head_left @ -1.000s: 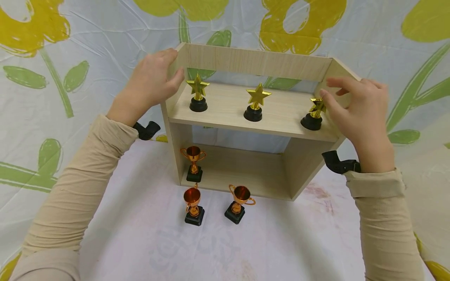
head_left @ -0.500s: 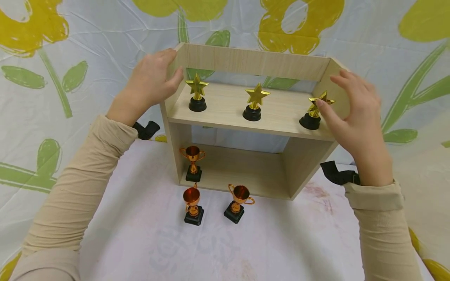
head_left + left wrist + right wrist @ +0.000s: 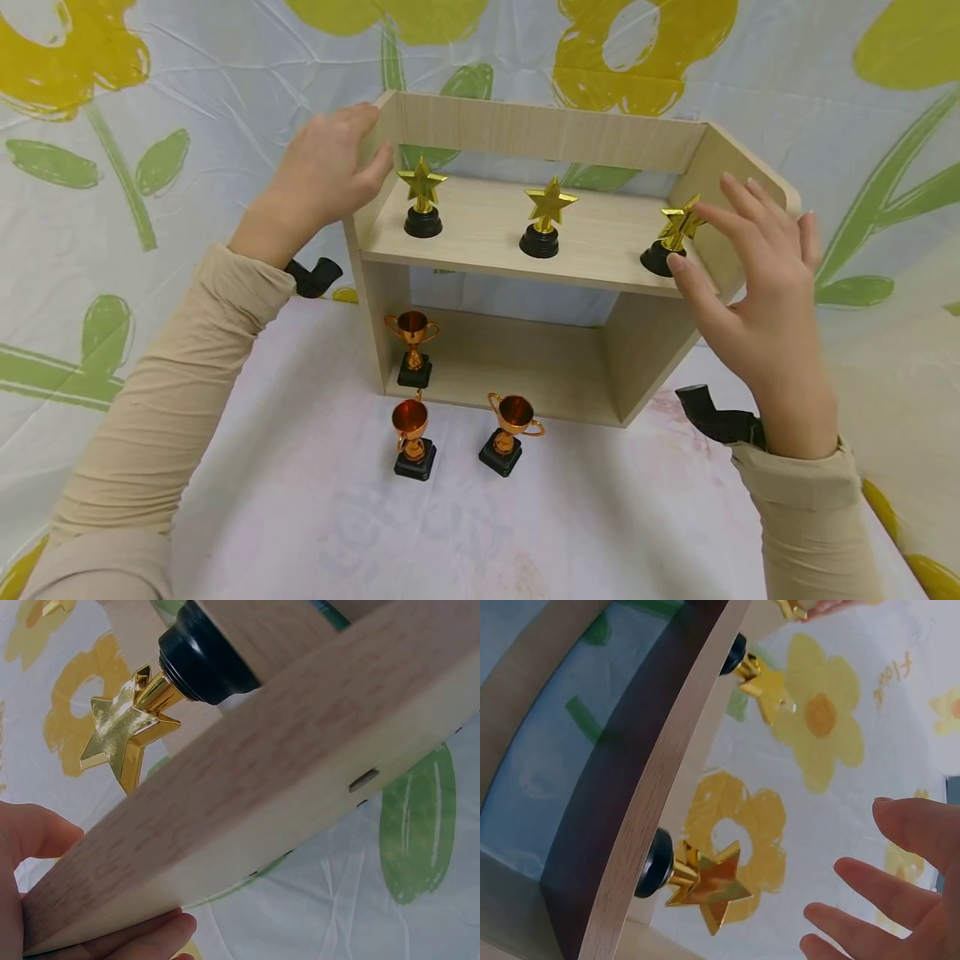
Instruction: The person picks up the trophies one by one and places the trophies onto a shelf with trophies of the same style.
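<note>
My left hand [image 3: 322, 167] grips the left side panel of a pale wooden shelf unit [image 3: 525, 275]; in the left wrist view the thumb and fingers [image 3: 150, 941] lie on opposite faces of the panel [image 3: 225, 780]. Three gold star trophies with black bases stand on the upper level: left [image 3: 423, 200], middle [image 3: 550, 218] and right [image 3: 672, 237]. Beside the right one is my right hand [image 3: 765, 292], fingers spread. The right wrist view shows this hand [image 3: 900, 900] apart from the nearest star trophy [image 3: 712, 889], holding nothing.
One copper cup trophy [image 3: 414, 350] stands at the left of the lower level. Two more, left [image 3: 412, 437] and right [image 3: 507, 433], stand on the white cloth before the unit. A flower-patterned cloth [image 3: 225, 75] hangs behind.
My right hand has moved down along the right side of the unit, and its fingers have spread. More of the right side panel shows. My left hand has stayed in place.
</note>
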`<act>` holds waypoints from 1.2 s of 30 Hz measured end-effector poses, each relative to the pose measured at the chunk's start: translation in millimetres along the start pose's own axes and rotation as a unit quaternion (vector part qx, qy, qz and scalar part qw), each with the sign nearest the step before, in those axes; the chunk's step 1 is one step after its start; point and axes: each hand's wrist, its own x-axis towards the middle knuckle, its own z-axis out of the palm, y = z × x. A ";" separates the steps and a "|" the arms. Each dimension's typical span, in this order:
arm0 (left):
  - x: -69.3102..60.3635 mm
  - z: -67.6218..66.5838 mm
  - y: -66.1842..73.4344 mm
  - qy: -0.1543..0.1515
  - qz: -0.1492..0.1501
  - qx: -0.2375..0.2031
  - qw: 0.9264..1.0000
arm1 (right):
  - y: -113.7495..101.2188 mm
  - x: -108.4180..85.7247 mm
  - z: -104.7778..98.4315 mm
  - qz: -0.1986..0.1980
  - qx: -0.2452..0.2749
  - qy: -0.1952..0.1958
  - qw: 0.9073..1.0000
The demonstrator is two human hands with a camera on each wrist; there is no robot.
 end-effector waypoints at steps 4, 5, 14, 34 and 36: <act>-0.8 -0.3 -0.1 -0.002 -0.006 0.001 1.000 | -10.9 -7.8 2.7 -0.013 0.009 0.004 1.000; -0.9 -0.4 -0.1 -0.001 -0.007 0.001 1.000 | -13.1 -10.1 3.3 -0.018 0.011 0.006 1.000; -0.9 -0.7 -1.0 -0.004 -0.009 0.000 1.000 | -25.4 -32.2 12.0 -0.046 0.040 0.011 0.998; 0.2 -1.4 0.2 -0.013 -0.017 -0.005 1.000 | -17.6 -87.7 53.2 -0.014 0.130 -0.025 0.991; 0.2 -1.5 -0.2 -0.016 -0.019 -0.004 1.000 | -16.5 -91.6 57.8 -0.008 0.134 -0.033 0.990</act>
